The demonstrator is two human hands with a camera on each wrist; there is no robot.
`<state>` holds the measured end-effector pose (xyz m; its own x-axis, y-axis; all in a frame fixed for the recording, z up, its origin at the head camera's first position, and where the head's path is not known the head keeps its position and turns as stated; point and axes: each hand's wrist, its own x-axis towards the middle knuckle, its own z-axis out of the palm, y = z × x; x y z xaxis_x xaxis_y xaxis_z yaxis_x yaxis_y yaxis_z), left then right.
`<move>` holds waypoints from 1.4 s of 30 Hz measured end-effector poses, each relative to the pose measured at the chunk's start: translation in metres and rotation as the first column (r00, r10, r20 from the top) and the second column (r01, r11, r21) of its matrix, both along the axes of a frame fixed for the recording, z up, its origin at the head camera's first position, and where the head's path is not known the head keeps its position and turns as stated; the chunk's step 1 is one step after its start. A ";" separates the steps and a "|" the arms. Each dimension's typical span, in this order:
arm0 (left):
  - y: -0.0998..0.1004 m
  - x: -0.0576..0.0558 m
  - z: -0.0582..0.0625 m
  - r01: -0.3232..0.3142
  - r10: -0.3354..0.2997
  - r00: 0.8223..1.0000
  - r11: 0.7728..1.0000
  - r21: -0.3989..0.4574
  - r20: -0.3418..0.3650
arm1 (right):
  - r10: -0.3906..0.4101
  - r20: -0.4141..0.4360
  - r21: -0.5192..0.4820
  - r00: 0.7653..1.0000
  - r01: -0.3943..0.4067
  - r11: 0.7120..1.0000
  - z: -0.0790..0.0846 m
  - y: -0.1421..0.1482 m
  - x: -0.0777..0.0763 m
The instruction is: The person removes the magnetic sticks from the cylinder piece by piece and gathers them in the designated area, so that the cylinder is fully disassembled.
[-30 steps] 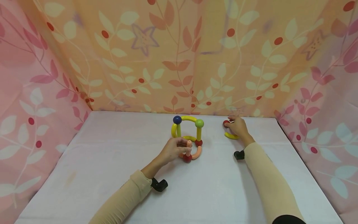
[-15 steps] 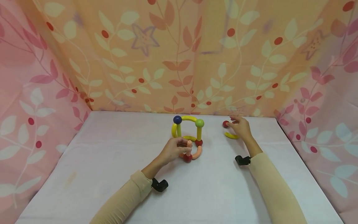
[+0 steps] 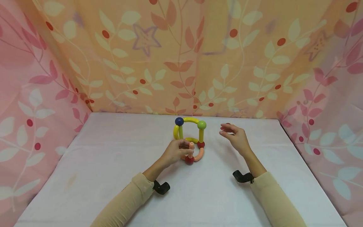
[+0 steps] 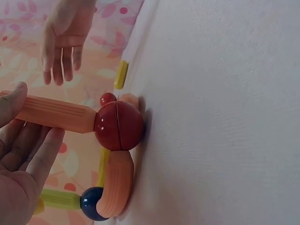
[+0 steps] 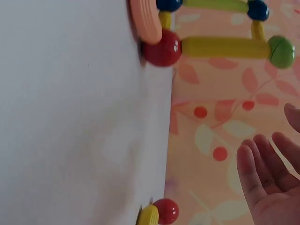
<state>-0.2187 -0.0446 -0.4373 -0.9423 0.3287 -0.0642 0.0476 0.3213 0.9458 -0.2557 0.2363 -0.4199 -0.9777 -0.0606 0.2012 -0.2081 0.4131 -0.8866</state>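
Note:
My left hand (image 3: 175,153) pinches an upright peach-coloured rod (image 4: 61,112) between thumb and fingers. The rod's lower end meets a red ball (image 4: 119,125) on the table. Curved peach rods (image 4: 118,185) join that ball to a frame of balls and rods behind it. In the frame, a blue ball (image 3: 179,121) and a green ball (image 3: 201,125) top upright rods, with a yellow curved rod (image 3: 191,120) between them. Right of the frame, my right hand (image 3: 237,139) hovers above the table, fingers loosely extended and holding nothing.
A loose red ball (image 5: 166,211) and a yellow curved rod (image 5: 148,215) lie toward the back right, largely hidden by the right hand in the head view. Patterned cloth (image 3: 187,63) walls the white table (image 3: 113,157) at the back and sides.
My right hand has drawn away from the loose red ball, moving nearer and slightly left with nothing in it. The left hand still holds the rod in the same place.

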 end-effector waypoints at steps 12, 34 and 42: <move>-0.006 0.003 0.000 0.034 -0.034 0.999 0.999 -0.013 -0.027 | 0.164 0.123 -0.017 0.979 -0.163 0.987 0.005 -0.021 0.026; -0.020 0.001 -0.004 0.142 -0.149 0.988 0.982 -0.126 -0.046 | 0.369 0.102 -0.077 0.924 -0.363 0.929 -0.010 -0.074 0.034; -0.025 -0.003 -0.010 0.180 -0.217 0.973 0.923 -0.339 -0.074 | 0.413 0.104 -0.090 0.905 -0.405 0.910 -0.014 -0.084 0.034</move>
<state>-0.2221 -0.0697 -0.4471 -0.8673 0.4872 -0.1018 0.2382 0.5859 0.7746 -0.2214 0.1528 -0.4343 -0.8863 -0.4515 0.1026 -0.2386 0.2555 -0.9369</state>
